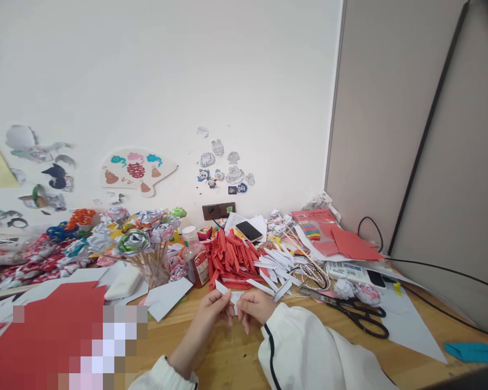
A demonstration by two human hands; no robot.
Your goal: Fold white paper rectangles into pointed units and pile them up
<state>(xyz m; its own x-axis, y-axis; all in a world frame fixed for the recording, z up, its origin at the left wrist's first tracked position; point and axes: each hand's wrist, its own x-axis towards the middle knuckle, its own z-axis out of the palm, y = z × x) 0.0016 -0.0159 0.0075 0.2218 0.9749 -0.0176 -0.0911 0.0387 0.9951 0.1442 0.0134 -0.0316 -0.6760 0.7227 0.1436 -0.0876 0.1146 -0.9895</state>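
Note:
Between my two hands is a small folded piece of white paper (236,296), held just above the wooden table. My left hand (214,310) pinches its left part between thumb and fingers. On the other side, my right hand (257,307) grips the right part, fingers curled under. Just beyond my hands lies a heap of folded red paper strips (231,254). To its right spreads a pile of folded white paper strips (274,265). Part of the held paper is hidden behind my fingers.
Black-handled scissors (361,314) lie right of my sleeve. A bottle (197,262), a cup of thin sticks (156,265) and crumpled paper flowers (134,241) stand left. A phone (249,231) rests behind the red heap. Red sheets (57,319) cover the left side; cables run along the right.

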